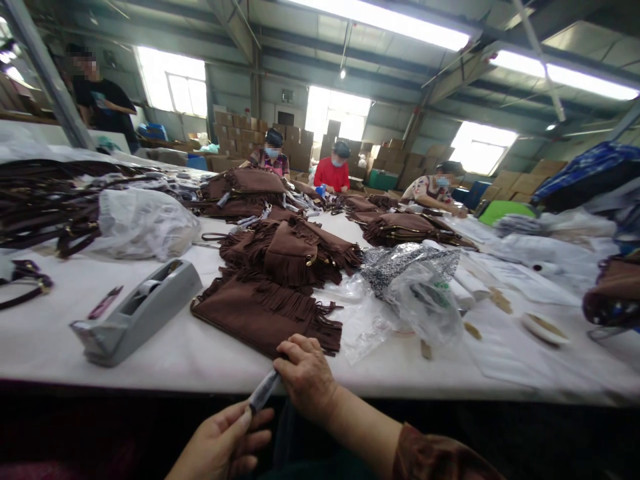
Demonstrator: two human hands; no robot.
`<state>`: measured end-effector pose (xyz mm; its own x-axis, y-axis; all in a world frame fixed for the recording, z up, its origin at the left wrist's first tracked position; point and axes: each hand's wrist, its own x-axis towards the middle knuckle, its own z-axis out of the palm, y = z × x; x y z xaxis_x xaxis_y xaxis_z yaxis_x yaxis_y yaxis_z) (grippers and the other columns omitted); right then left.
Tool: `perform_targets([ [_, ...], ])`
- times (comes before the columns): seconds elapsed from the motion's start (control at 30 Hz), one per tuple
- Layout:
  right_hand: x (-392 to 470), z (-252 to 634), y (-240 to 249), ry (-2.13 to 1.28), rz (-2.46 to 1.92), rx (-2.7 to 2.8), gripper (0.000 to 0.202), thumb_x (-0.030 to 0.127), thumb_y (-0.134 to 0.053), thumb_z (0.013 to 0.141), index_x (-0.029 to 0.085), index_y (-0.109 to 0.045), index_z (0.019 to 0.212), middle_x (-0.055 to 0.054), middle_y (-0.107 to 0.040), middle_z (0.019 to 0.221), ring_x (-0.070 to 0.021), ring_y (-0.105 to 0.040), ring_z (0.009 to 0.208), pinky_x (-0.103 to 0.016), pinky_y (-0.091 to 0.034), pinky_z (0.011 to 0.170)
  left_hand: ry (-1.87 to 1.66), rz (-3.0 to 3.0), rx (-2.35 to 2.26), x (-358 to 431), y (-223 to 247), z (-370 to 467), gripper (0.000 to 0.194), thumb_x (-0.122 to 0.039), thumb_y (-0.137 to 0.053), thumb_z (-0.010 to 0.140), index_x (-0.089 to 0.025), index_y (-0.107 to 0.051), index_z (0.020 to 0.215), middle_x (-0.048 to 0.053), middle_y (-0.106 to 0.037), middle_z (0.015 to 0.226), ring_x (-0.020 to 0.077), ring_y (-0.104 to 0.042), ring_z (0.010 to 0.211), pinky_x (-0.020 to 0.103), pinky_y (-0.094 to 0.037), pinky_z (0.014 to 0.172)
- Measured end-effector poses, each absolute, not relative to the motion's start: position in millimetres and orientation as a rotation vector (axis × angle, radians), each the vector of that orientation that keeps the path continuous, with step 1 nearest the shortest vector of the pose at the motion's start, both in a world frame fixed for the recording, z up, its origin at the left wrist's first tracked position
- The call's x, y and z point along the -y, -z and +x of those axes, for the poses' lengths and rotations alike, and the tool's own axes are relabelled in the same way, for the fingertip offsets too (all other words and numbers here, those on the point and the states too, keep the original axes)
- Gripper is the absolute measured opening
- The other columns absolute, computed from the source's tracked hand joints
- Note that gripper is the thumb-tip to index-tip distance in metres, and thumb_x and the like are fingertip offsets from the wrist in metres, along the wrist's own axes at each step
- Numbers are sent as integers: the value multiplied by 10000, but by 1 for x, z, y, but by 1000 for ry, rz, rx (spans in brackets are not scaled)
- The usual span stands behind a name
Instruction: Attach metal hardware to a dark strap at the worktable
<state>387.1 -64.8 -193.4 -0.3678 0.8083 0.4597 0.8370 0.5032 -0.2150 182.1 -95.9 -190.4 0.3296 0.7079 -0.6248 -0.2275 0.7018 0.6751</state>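
Here, wrapped strip (264, 390) between both hands (227, 433) (307, 379).

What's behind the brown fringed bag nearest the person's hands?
Behind the nearest bag is a heap of brown fringed bags, one showing a gold-coloured fitting. The heap's lower layers are covered, so I can't count the bags.

One left hand (225, 437) and one right hand (307, 377) are holding one wrapped strip (264, 390) by the table's (380, 381) near edge. One tape dispenser (137, 320) is sitting toward the left edge, one white-rimmed disc (545, 330) toward the right. Three masked people (331, 176) are showing beyond the far edge, one other person (103, 100) past the far left corner.
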Motion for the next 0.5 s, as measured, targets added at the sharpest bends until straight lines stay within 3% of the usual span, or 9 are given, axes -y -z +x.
perform_targets([
  [0.33,73,383,193,59,-1363,2222,66,253,-606,897,220,-638,944,-29,-631,1204,-233,-468,1112,-397,-310,924,-591,591,-1099,97,199,189,643,-549,-902,521,-166,-741,1011,155,-735,1092,196,-704,741,201,-507,488],
  [0.5,72,383,193,69,-1354,2223,73,270,-628,889,220,-636,943,-17,-629,1202,-227,-465,1115,-391,-305,932,-654,621,-1136,89,185,184,708,-530,-893,521,-188,-701,1110,148,-717,1153,267,-710,923,249,-530,590],
])
